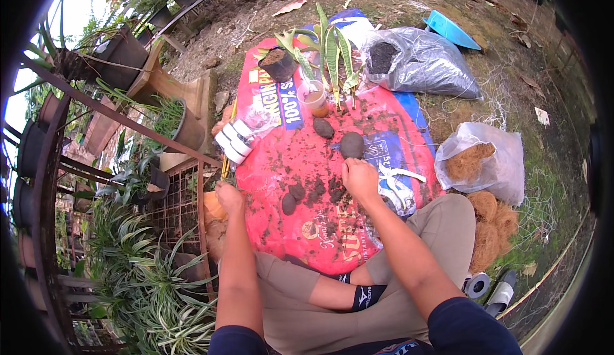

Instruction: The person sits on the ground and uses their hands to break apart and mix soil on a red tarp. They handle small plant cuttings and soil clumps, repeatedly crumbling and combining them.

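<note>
My right hand [360,177] rests knuckles-up on a red plastic sheet [300,163], fingers curled, just below a dark ball of soil [351,144]; whether it holds anything is hidden. A second soil ball [323,127] lies farther up. Small soil clumps [289,203] sit between my hands. My left hand [228,197] is at the sheet's left edge, fingers bent down beside an orange object [215,205]; its grip cannot be made out. White-handled scissors [395,182] lie right of my right hand.
A small black pot with soil [277,64], long-leaved green cuttings [332,48] and a cup of brown liquid [315,99] stand at the sheet's far end. A bag of dark soil [422,61], a bag of coconut fibre [476,163], white rolls [231,141] and potted plants [173,121] surround it.
</note>
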`<action>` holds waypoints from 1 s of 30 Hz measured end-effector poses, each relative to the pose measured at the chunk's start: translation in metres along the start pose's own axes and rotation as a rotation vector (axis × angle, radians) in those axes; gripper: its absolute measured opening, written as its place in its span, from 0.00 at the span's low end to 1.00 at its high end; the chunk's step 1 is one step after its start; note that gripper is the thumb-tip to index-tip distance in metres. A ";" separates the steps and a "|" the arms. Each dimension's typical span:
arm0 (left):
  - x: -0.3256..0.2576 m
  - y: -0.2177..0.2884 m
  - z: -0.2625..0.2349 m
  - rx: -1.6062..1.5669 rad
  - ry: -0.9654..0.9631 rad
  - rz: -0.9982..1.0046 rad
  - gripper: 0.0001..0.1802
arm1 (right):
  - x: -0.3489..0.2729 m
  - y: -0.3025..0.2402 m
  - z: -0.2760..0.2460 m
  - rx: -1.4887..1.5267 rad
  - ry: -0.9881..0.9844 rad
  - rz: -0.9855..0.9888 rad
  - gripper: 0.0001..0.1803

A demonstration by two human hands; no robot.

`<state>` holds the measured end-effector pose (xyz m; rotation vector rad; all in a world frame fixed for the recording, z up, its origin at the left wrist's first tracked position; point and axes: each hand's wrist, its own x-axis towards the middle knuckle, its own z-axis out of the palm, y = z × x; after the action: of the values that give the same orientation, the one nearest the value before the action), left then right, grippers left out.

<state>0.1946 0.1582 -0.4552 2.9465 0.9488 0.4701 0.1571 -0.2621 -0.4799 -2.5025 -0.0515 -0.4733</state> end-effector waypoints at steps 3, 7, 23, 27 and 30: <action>-0.010 0.025 -0.003 0.118 -0.139 0.091 0.22 | 0.015 0.017 -0.021 0.048 0.115 0.120 0.20; -0.033 0.089 0.003 -0.195 -0.360 0.389 0.13 | 0.022 0.026 -0.029 0.134 0.252 0.326 0.23; -0.117 0.290 0.061 -0.631 -0.350 0.241 0.17 | 0.033 0.049 -0.015 0.470 0.279 0.456 0.16; -0.086 0.248 0.048 -0.653 -0.155 0.119 0.15 | 0.034 0.064 -0.015 0.425 0.347 0.493 0.15; -0.025 0.138 0.043 -0.504 -0.052 -0.005 0.25 | 0.032 0.062 -0.009 0.474 0.342 0.532 0.15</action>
<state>0.2655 0.0347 -0.4895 2.4885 0.7037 0.5362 0.1924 -0.3207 -0.4959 -1.8441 0.5555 -0.5719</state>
